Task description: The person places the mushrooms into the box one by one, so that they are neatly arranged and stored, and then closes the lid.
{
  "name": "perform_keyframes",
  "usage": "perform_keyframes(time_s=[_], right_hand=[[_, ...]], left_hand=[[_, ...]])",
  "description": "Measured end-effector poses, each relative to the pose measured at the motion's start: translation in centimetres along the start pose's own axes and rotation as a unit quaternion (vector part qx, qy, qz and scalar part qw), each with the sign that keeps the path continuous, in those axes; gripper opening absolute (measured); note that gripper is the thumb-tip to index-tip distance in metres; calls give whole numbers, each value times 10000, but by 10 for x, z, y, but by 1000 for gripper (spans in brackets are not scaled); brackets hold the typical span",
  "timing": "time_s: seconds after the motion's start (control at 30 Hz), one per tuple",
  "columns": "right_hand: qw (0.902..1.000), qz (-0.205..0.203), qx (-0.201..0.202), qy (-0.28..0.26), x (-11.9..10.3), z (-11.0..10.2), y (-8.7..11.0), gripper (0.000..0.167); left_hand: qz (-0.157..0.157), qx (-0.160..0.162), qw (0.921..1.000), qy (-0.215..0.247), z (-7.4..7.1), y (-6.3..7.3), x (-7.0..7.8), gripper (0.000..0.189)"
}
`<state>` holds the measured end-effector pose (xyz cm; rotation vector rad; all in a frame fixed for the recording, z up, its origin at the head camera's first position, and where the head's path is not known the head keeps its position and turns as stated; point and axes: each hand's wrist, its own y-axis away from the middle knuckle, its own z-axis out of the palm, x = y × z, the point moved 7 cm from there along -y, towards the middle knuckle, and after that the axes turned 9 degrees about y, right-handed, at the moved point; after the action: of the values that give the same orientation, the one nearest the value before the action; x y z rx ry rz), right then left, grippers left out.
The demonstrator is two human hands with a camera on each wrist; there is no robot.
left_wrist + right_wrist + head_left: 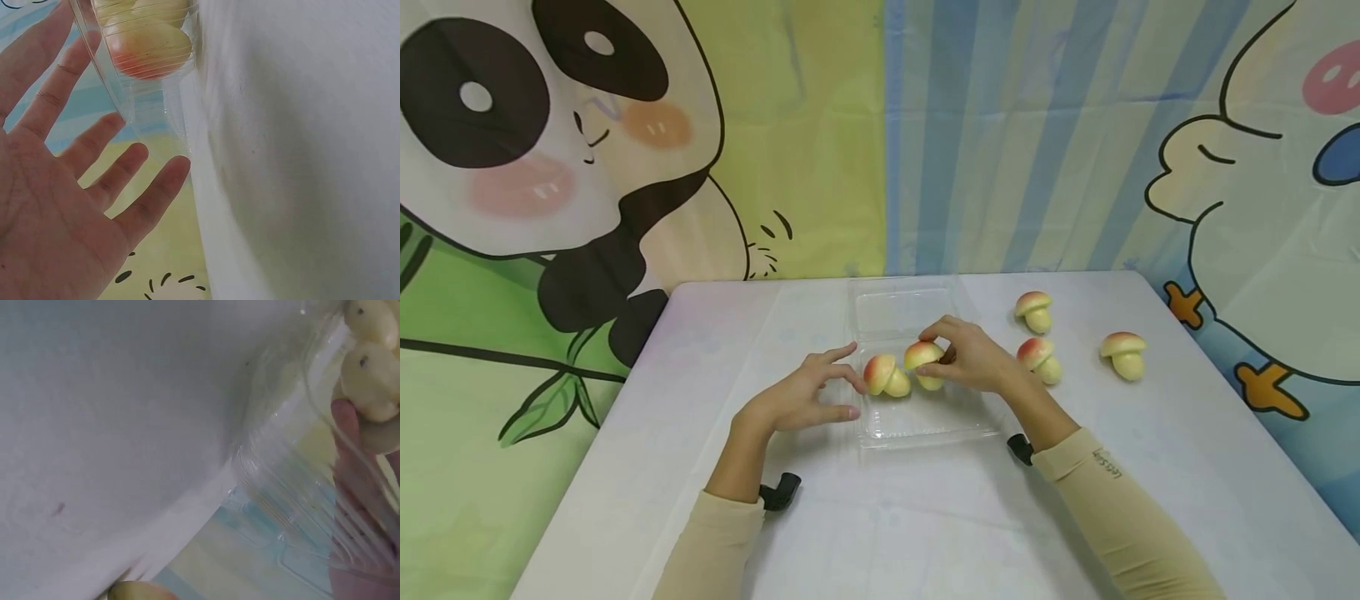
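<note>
Over the clear rectangular plastic box [925, 422], right fingers [946, 327] pinch 1 red-yellow mushroom-shaped piece [917, 357]: lower gently; left fingers [838, 353] are apart.

On the table [835, 533], near the middle: a container base [925, 421], with its lid [906, 313] behind, towards the backdrop [842, 125] beyond the table's far edge. In the left half of the container base, one mushroom [883, 375]; just to its right, over the base and in the right grip [973, 354], a second mushroom [921, 356]. At the left rim, the left grip [801, 396]. Right of the container base, on the table, a third mushroom [1041, 360] just beyond the right forearm [1041, 404]; behind that, a fourth mushroom [1035, 311]; farther right, well apart, a fifth mushroom [1124, 356].
</note>
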<state>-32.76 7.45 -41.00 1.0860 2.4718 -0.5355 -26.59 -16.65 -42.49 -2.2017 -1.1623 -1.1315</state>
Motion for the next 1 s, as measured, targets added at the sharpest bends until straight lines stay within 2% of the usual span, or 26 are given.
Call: perform_keyframes(time_s=[0.2,0.47,0.67,1.0], right_hand=[[9999,-90,35,53,-3,4,1,43],[9976,-390,102,571,-8,8,0,42],[9973,-278,75,671,-8,10,1,43],[9974,-38,-34,718,-5,7,3,55]], left_hand=[[-94,-29,9999,-42,0,-1,-1,29],[-24,-22,10000,-27,1,-1,0,29],[-44,-12,10000,-10,1,0,0,30],[-91,-5,10000,-31,0,0,1,31]])
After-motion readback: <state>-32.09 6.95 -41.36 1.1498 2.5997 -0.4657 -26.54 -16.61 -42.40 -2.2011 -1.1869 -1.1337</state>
